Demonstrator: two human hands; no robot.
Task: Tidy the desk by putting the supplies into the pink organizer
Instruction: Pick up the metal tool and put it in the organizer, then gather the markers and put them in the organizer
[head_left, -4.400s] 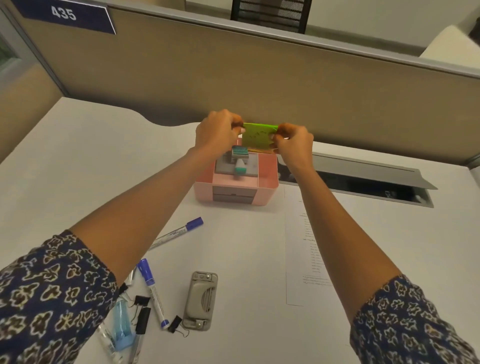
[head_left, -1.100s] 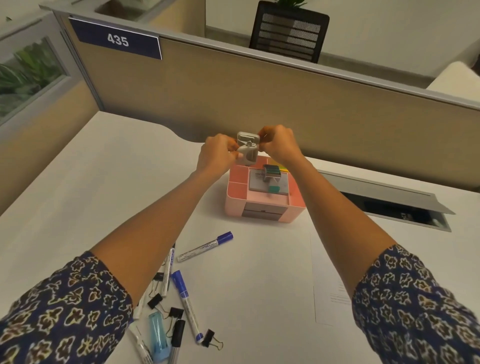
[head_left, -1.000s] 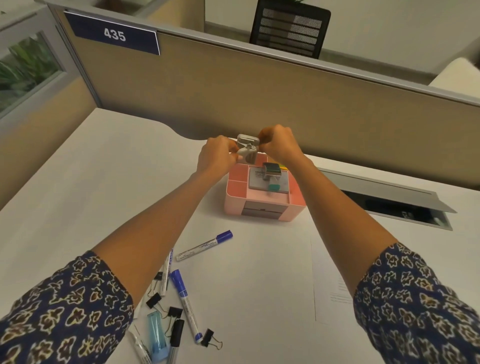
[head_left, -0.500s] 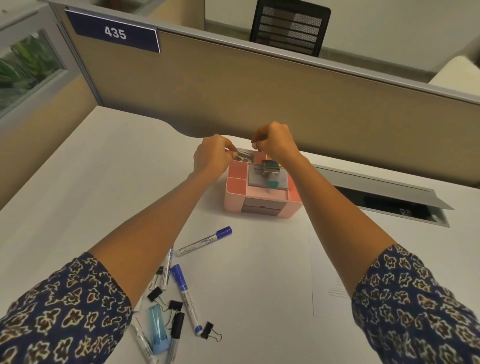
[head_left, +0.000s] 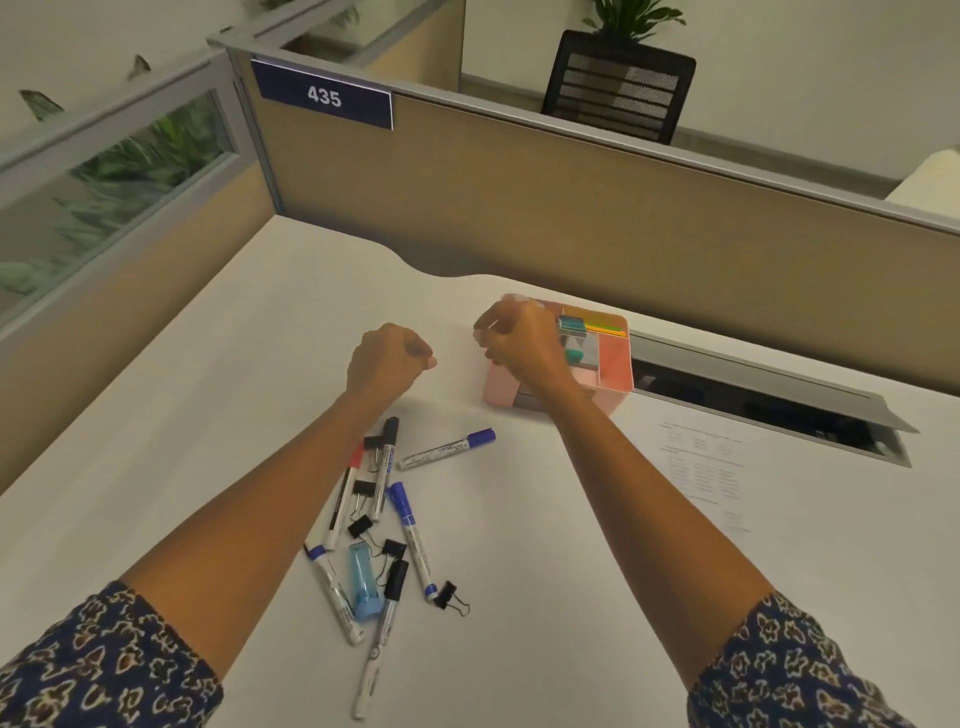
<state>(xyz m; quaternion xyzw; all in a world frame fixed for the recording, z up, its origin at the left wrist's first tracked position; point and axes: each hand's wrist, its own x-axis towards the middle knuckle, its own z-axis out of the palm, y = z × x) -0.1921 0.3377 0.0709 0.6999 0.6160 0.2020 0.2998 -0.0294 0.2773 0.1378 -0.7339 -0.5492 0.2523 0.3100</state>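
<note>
The pink organizer (head_left: 616, 368) stands on the white desk by the partition. It holds green sticky notes (head_left: 605, 328) and a small grey and teal item (head_left: 574, 355). My right hand (head_left: 519, 344) hovers over the organizer's left side with curled fingers and hides that part; any hold is hidden. My left hand (head_left: 388, 360) is a closed fist above the desk, left of the organizer, holding nothing. Loose supplies lie nearer to me: a blue-capped marker (head_left: 447, 450), several more markers (head_left: 413, 540), black binder clips (head_left: 362, 526) and a light blue item (head_left: 363, 580).
A printed sheet (head_left: 701, 467) lies right of the supplies. An open cable tray (head_left: 753, 408) with a raised lid runs behind and right of the organizer. A tan partition (head_left: 571, 218) closes the desk's far side and left side.
Both hands lowered a grey hole punch to the organizer's back left. My left hand has since drawn away to the left, empty. The view has swung left and up.
</note>
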